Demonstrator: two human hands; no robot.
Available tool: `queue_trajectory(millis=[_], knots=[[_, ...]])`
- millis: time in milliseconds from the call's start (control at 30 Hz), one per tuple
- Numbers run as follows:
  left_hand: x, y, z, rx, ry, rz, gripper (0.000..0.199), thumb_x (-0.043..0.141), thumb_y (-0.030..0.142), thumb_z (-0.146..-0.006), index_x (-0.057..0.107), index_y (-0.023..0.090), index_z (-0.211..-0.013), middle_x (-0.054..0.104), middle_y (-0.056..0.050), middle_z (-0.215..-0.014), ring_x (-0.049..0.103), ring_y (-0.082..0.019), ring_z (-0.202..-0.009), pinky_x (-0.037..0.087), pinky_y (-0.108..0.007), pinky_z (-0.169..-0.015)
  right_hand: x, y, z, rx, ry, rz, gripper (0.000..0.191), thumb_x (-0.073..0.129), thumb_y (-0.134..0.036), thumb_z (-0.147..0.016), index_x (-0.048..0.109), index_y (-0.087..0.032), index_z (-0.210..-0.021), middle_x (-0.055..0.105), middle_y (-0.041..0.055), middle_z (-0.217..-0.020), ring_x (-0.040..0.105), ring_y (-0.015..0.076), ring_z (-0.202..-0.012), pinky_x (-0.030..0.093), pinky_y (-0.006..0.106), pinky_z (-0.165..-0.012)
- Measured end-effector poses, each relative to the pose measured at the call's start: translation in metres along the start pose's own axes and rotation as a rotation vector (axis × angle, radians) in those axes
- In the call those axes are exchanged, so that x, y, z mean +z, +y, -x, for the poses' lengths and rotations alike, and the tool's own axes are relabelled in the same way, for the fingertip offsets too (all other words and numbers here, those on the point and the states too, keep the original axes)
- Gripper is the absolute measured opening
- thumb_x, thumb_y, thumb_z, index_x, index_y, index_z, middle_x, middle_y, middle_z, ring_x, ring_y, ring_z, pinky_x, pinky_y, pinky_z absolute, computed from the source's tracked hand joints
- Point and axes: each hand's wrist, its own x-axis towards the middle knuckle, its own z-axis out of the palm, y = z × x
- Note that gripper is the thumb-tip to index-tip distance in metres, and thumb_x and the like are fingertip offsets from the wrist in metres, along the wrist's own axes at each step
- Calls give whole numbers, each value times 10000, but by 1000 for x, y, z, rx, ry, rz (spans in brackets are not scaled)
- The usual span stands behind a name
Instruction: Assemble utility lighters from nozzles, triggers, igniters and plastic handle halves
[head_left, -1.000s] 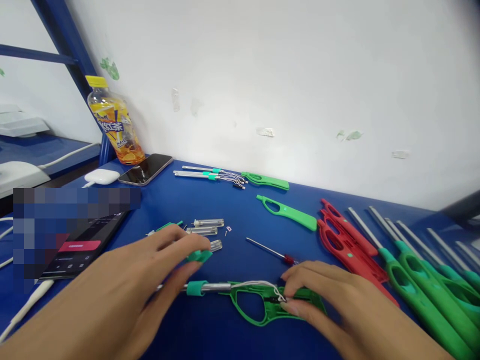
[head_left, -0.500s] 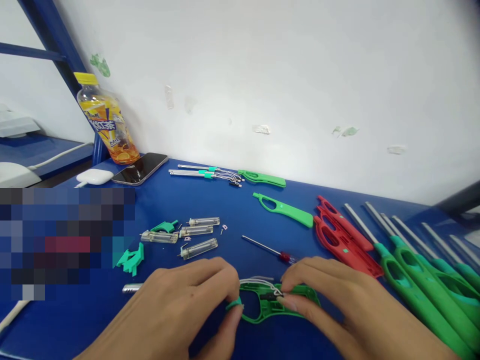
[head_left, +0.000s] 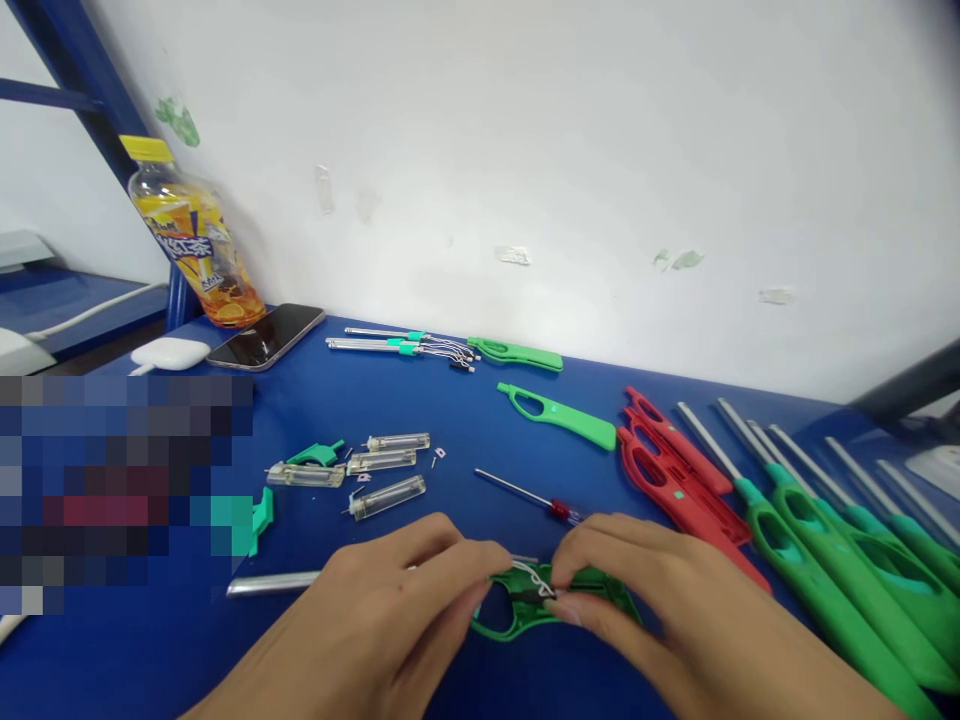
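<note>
A green lighter shell half [head_left: 501, 628] lies hollow side up on the blue table between my hands. White wires [head_left: 531, 574] loop over it toward a small black igniter piece [head_left: 531, 596] inside. My left hand [head_left: 409, 590] is closed, thumb and index finger pinching the wires at the shell's left end; the exact contact is hidden. With thumb and fingertips, my right hand [head_left: 637, 580] pinches the right end of the igniter piece, where a wire meets it. A metal lighter tube [head_left: 270, 583] sticks out left from beneath my left hand.
Several clear fuel tanks [head_left: 386, 496] and teal plastic parts [head_left: 319, 455] lie to the left. A screwdriver [head_left: 525, 492] lies ahead, near red shell halves [head_left: 675, 490]. Green lighters [head_left: 825, 560] line the right. Wired tubes [head_left: 375, 345], a phone [head_left: 268, 336] and a bottle [head_left: 199, 245] stand farther back.
My left hand has slid right along the wires, from the teal collar to the shell's end, baring more of the metal tube. My right hand keeps its pinch. The view has shifted slightly.
</note>
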Motion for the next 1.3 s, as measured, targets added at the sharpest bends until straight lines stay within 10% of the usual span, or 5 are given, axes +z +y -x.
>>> queue_trajectory(millis=[1000, 1300], knots=[[-4, -8, -1, 109, -37, -427, 584, 420, -47, -950, 810, 300, -1212, 842, 4, -1042, 841, -188, -729, 545, -261, -476, 1, -5, -2, -16, 11, 79, 247, 914, -134, -985, 764, -331, -983, 844, -82, -1026, 849, 238, -913, 661, 368, -803], [-1, -9, 11, 4, -138, -242, 367, 490, 42, -1098, 772, 268, -1162, 748, 3, -961, 773, -139, -711, 606, -192, -673, -6, -8, 0, -34, -8, 53, 156, 804, -188, -1087, 775, -322, -1013, 819, -51, -1041, 838, 204, -912, 684, 343, -876]])
